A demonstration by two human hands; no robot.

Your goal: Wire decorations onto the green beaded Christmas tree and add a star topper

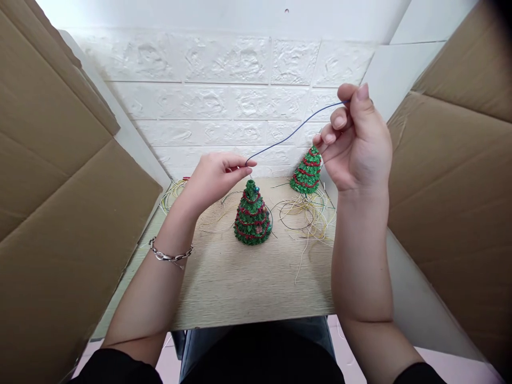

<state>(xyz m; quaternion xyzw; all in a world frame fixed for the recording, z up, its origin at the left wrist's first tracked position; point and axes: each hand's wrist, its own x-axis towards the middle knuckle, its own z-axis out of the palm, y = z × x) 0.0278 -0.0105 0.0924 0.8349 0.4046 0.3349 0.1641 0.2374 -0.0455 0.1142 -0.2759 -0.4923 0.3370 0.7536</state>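
A thin blue wire (294, 132) runs between my hands in a loose S-curve, rising to the right. My left hand (218, 176) pinches its lower end just above a small green Christmas tree figurine (252, 216) with red garlands and little ornaments. A short pale strand shows below the left fingertips, near the tree's top. Raised higher, my right hand (358, 136) grips the wire's other end between thumb and index finger, its other fingers loosely curled. Behind that hand stands a second Christmas tree figurine (307, 170), partly covered by the fingers.
Loose, tangled wires (310, 213) in yellow, white and black lie right of the near tree. Another coil of wires (171, 194) sits at the table's back left. Cardboard panels (56, 186) flank the wooden table (248, 288), and a white brick-pattern wall (228, 58) closes the back.
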